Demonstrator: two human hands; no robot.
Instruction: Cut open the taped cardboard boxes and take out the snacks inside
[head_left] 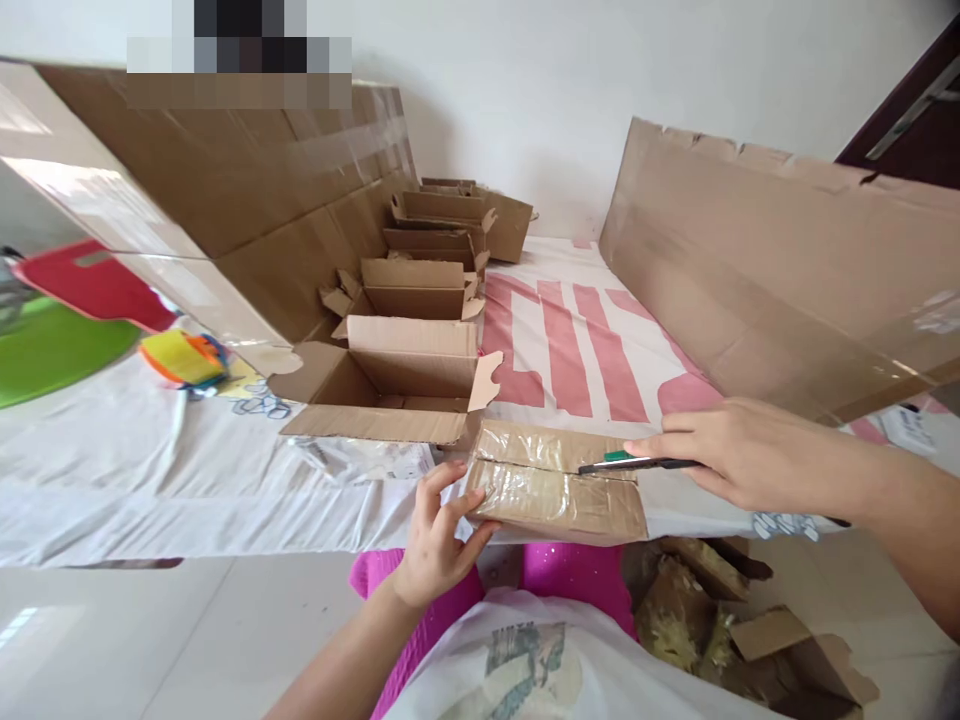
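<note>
A taped cardboard box lies flat at the table's front edge, clear tape along its top seam. My left hand grips its left end, fingertips on the top and thumb low on the front side. In my right hand is a box cutter with a black body and a green part. Its tip meets the seam right of the box's middle; how deep it goes I cannot tell. Just beyond the left end stands an open cardboard box, flaps up.
Several more open boxes form a row behind it. Tall cardboard panels stand left and right on the white-and-pink tablecloth. Discarded cardboard lies on the floor at right. Red and green plastic seats are at left.
</note>
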